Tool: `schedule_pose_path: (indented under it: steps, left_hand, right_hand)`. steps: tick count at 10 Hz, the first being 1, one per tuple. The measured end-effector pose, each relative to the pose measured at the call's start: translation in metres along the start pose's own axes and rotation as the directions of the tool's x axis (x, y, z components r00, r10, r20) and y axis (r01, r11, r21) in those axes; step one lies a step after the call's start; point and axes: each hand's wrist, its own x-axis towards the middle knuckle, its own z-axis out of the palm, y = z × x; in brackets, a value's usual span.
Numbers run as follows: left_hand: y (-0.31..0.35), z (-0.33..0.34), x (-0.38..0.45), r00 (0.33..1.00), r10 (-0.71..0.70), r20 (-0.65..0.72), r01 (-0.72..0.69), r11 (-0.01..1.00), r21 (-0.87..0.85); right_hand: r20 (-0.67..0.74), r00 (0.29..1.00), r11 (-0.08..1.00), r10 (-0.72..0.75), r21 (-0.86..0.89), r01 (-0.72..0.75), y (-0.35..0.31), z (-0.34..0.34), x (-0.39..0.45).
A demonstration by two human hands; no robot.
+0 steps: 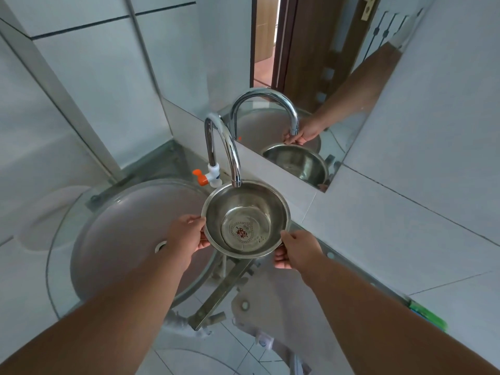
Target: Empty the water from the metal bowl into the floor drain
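A round metal bowl with a red mark on its flat bottom is held in the air just under the spout of a chrome tap. A shallow pool of water lies in its bottom. My left hand grips the bowl's left rim. My right hand grips the right rim. The bowl hangs beside the right edge of a round glass basin. No floor drain shows in this view.
An orange tap handle sits at the tap's base. A wall mirror reflects the tap, bowl and a hand. Metal brackets and pipework run under the basin above a tiled floor. A green object sits at the right wall.
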Motion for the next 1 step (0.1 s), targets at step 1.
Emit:
schedule_pose_path:
  steps: [1]
  left_hand:
    - [-0.0002, 0.0005, 0.0002, 1.0, 0.005, 0.005, -0.005, 1.0, -0.019]
  right_hand:
    - [0.022, 1.0, 0.999, 0.016, 0.045, -0.017, -0.0035, -0.001, -0.0008]
